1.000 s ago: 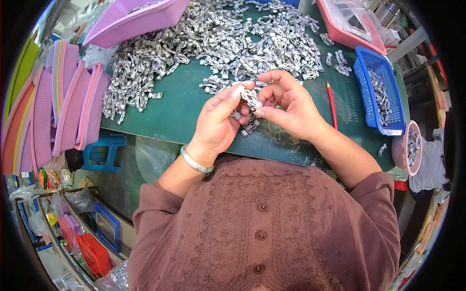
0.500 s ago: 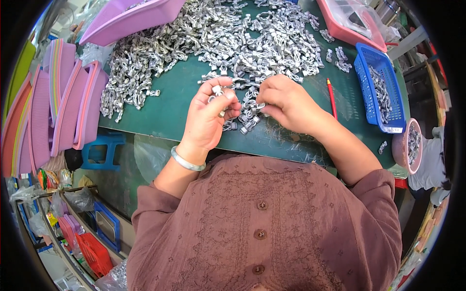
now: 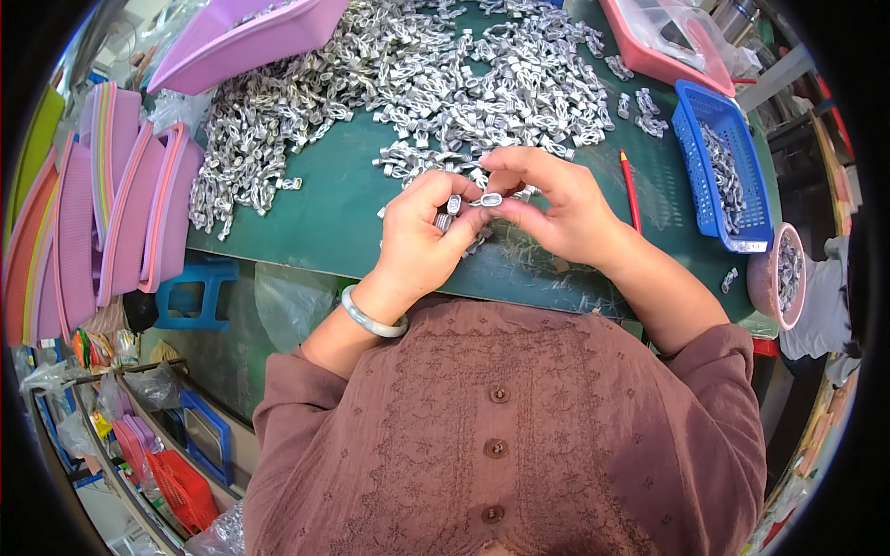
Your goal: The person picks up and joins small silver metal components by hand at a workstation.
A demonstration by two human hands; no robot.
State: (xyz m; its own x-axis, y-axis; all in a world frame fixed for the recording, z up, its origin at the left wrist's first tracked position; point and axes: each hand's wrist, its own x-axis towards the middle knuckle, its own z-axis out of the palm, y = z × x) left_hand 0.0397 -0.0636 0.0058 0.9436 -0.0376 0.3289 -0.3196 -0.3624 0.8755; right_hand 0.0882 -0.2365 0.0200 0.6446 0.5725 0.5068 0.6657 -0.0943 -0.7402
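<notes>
My left hand (image 3: 419, 227), a pale bangle (image 3: 373, 315) on its wrist, is closed round several small silver-grey looped pieces; one shows its oval end (image 3: 453, 205) between thumb and fingers. Touching it from the right, my right hand (image 3: 561, 208) has its thumb under another silver-grey looped piece (image 3: 491, 199), with the index finger bent above. The two hands meet over the near part of the green table (image 3: 324, 208). Some loose pieces lie behind and below the fingers, partly hidden. A large heap of the same looped pieces (image 3: 445, 83) spreads beyond my hands.
Right of my hands lie a red pencil (image 3: 630, 190), a blue basket (image 3: 712, 176) of pieces and a pink bowl (image 3: 764, 287). A pink tray (image 3: 640, 46) sits far right, a purple bin (image 3: 241, 46) far left. Stacked purple baskets (image 3: 125, 222) and a blue stool (image 3: 195, 292) stand left.
My left hand has moved right and turned inward. My right hand has come up from the loose pieces, and the fingers of both hands now meet at a looped piece.
</notes>
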